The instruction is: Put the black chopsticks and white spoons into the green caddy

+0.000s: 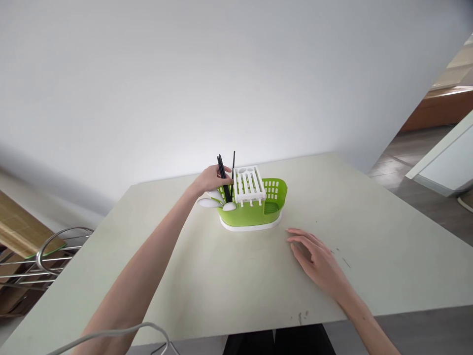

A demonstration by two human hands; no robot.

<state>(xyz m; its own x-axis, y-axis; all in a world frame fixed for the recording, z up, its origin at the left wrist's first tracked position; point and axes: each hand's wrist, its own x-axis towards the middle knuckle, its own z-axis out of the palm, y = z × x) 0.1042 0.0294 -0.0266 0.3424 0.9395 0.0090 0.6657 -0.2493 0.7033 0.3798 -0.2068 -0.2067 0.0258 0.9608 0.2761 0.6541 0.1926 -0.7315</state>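
Observation:
A green basket [248, 216] on a white base stands near the back of the table, with a white slotted rack [250, 183] across its middle. Black chopsticks [223, 172] stand upright in its left end, one apart from the bunch. White spoons [210, 202] lean out over the left rim. My left hand [213, 179] is closed around the chopsticks, above the spoons. To the right and in front of the basket, my right hand [314, 256] rests on the table with its fingers apart and nothing in them.
The pale table [207, 281] meets a white wall [221, 88] at the back. A metal wire rack [48, 261] stands beyond the left edge. A grey cable [111, 333] crosses the lower left, over my left forearm. A white panel [447, 153] is at the far right.

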